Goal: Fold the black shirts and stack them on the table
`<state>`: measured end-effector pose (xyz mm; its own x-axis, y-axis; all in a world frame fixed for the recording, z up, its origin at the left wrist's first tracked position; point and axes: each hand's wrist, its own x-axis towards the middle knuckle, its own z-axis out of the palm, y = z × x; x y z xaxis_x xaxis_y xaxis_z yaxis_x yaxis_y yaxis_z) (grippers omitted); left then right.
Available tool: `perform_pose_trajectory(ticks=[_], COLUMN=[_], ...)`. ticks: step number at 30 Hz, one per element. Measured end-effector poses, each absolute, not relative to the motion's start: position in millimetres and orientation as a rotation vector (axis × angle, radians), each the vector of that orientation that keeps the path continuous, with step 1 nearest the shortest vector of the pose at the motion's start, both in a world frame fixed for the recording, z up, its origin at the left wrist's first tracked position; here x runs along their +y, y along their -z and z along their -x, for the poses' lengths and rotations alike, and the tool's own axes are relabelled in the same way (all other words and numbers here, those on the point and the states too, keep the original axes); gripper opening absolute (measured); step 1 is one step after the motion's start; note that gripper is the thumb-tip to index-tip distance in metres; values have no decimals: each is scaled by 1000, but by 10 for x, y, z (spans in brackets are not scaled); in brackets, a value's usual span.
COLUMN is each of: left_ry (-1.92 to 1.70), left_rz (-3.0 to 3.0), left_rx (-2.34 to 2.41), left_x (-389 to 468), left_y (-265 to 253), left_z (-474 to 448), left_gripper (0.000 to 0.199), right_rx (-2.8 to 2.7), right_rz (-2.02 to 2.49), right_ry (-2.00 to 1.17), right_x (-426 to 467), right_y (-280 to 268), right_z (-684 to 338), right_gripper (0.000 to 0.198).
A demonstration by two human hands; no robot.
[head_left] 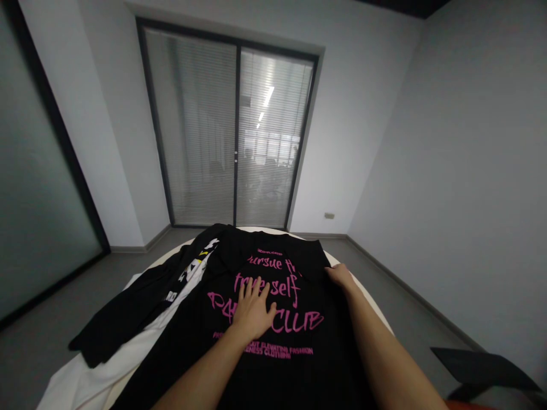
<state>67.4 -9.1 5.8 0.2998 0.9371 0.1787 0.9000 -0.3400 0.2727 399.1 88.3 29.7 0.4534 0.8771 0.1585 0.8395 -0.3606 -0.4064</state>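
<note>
A black T-shirt point(294, 378) with pink lettering on it lies spread over a round table. My left hand point(254, 310) rests flat on the printed middle of the shirt, fingers spread. At the shirt's right edge, my right hand point(339, 274) has its fingers closed on the black cloth near the sleeve. Part of the lettering is covered by my left hand. To the left lies another black garment point(132, 310) with white and yellow print, over white cloth point(81, 378).
The pale table point(376, 310) shows its rim on the right. A dark chair part point(487, 367) stands at the lower right. Beyond the table are glass panels with blinds point(196, 142), a wall socket point(329, 216) and grey walls.
</note>
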Motion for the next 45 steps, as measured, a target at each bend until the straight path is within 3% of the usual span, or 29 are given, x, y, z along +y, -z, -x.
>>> perform_pose_trajectory(ticks=[7,15,28,38,45], left_ry=[-484,-474,-482,-506,-489], left_rz=[-2436,-2443,-2448,-2449,-2439], left_rx=[1727,1741,1736,1738,1738], left_x=[-88,-94,-108,-103,-144], left_y=[-52,-64,-77,-52,-134], left_z=[-675,-675,-677,-678,-690], left_gripper=[66,65,66,66,64], right_rx=[-1471,-1559,-2094,-1964,-2214], right_rz=[2278,2230,1982,2263,2123], right_ry=[-264,-145,-152,-34,-252], right_x=[939,960,930,614,554], right_y=[-453,-595,-585,-745,-859], right_z=[-3959,-3553,-2507,-2243,-2113], right_gripper=[36,57,70,31,34])
